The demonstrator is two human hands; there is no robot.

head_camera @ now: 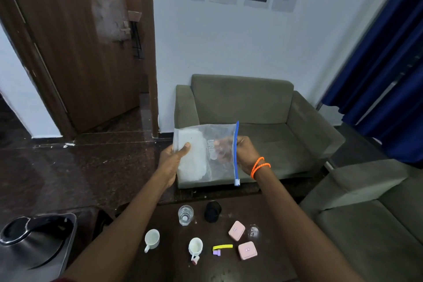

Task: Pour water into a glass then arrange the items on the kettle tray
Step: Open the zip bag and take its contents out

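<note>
From the head view, both hands are raised above the dark tabletop (pixel 174 265) holding a clear zip bag (pixel 206 151) with a blue slider strip: the left hand (pixel 170 162) grips its closed end, thumb on the front and fingers behind, where something white lies inside; the right hand (pixel 243 155) is at the zip edge with its fingers seemingly tucked into or behind the mouth, so whether it pinches the plastic or reaches inside I cannot tell exactly. Below, a clear glass (pixel 185 215) stands near the middle of the tabletop and seems to hold water, which suggests the pouring is done. The arranging looks barely started: two white cups (pixel 152 239), two pink square boxes (pixel 237 230), a black round container (pixel 212 211), a yellow and purple small piece (pixel 220 249) and a second clear glass piece (pixel 253 231) lie scattered, well apart from the kettle (pixel 29 240) on its grey tray (pixel 71 231) at the lower left. By my judgement, everything is yet to go onto that tray.
</note>
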